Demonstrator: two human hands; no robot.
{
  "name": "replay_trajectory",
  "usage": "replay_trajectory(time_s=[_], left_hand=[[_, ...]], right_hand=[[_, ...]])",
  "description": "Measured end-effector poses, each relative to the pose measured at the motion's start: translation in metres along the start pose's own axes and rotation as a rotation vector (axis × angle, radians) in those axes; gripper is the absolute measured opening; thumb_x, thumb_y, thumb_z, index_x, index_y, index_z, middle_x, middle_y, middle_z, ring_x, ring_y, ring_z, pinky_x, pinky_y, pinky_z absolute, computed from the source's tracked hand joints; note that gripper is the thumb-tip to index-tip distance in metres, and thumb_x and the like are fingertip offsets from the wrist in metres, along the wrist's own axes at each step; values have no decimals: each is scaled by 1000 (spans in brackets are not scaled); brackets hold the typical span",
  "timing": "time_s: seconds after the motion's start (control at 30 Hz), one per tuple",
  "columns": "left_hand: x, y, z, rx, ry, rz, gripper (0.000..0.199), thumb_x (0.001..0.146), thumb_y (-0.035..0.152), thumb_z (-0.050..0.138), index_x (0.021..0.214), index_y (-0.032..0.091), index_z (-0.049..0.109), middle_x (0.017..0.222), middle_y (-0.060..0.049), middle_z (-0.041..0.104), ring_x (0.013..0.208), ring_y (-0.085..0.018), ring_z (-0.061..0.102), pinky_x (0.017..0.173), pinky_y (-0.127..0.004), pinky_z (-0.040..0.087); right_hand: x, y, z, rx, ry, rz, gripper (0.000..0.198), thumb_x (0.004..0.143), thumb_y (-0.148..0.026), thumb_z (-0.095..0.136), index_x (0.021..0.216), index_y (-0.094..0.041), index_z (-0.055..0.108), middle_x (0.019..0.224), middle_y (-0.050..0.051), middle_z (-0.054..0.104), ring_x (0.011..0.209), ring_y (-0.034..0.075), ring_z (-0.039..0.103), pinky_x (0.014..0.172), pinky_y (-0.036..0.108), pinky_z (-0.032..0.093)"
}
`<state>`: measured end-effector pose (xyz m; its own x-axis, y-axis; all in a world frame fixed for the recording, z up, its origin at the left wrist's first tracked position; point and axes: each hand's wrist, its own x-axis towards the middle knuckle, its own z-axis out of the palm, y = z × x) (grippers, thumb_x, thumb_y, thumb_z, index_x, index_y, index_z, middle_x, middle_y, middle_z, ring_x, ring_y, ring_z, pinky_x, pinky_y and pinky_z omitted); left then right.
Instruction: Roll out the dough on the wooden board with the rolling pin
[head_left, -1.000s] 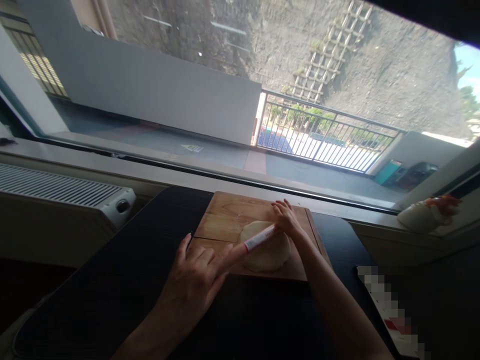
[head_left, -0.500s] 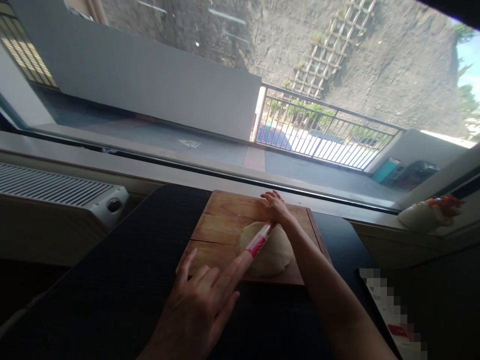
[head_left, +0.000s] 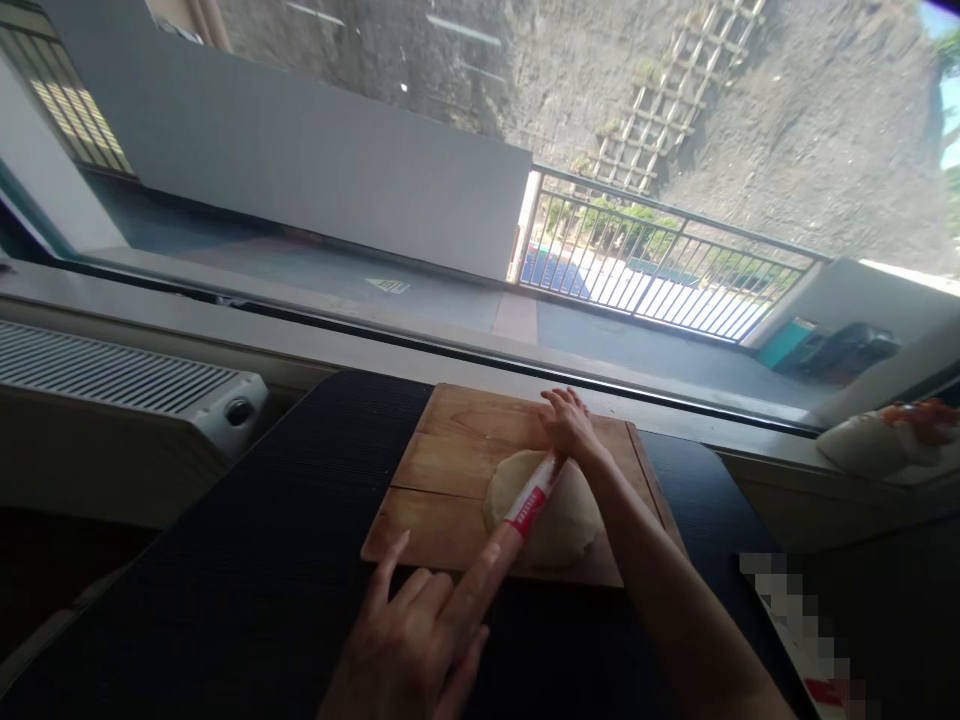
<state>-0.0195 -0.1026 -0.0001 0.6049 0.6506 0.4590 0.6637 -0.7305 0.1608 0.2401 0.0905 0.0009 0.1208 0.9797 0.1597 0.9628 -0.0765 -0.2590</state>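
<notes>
A wooden rolling pin with a red-and-white label point(head_left: 529, 507) lies slantwise across a flat, roundish sheet of dough point(head_left: 574, 520). The dough rests on a wooden board point(head_left: 442, 460). My left hand point(head_left: 420, 620) is on the pin's near end, its index finger along the wood, the thumb lower down, and another finger raised to the left. On the far end, my right hand point(head_left: 568, 422) bears down with the heel of the palm, its fingers pointing beyond the pin. That forearm passes over the right part of the board. Both of the pin's ends are partly hidden by the hands.
The board stands on a dark table point(head_left: 300, 490) pushed against a windowsill point(head_left: 360, 365). A white radiator point(head_left: 135, 375) is at the left. On the sill at right sits a pale pot point(head_left: 855, 445). A blurred-out flat object point(head_left: 795, 620) lies at lower right.
The whole view has shifted a little, so the board, dough and hands appear slightly further right and lower. Both hands stay on the rolling pin, which remains over the dough.
</notes>
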Motion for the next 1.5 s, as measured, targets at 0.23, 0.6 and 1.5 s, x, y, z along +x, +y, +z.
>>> replay_trajectory(time_s=[0.23, 0.6, 1.5], left_hand=[[-7, 12, 8, -39, 73, 7, 67, 80, 29, 55, 138, 9, 30, 73, 3, 60, 66, -12, 56, 103, -45, 24], [-5, 30, 26, -132, 125, 78, 64, 75, 21, 53, 135, 11, 34, 71, 1, 60, 64, -15, 57, 93, -55, 37], [8, 81, 82, -104, 216, 91, 49, 74, 35, 57, 119, 25, 43, 65, 3, 61, 55, -17, 55, 68, -38, 38]], right_hand=[[9, -28, 6, -1, 20, -11, 47, 84, -34, 44, 129, -22, 47, 139, 6, 41, 136, 24, 17, 110, 43, 12], [7, -28, 5, 41, -9, 108, 50, 83, -34, 38, 127, -15, 49, 130, 13, 49, 128, 28, 34, 104, 44, 27], [-17, -89, 8, -76, -164, -229, 60, 91, -56, 23, 142, -25, 26, 148, 3, 28, 138, 20, 15, 110, 37, 13]])
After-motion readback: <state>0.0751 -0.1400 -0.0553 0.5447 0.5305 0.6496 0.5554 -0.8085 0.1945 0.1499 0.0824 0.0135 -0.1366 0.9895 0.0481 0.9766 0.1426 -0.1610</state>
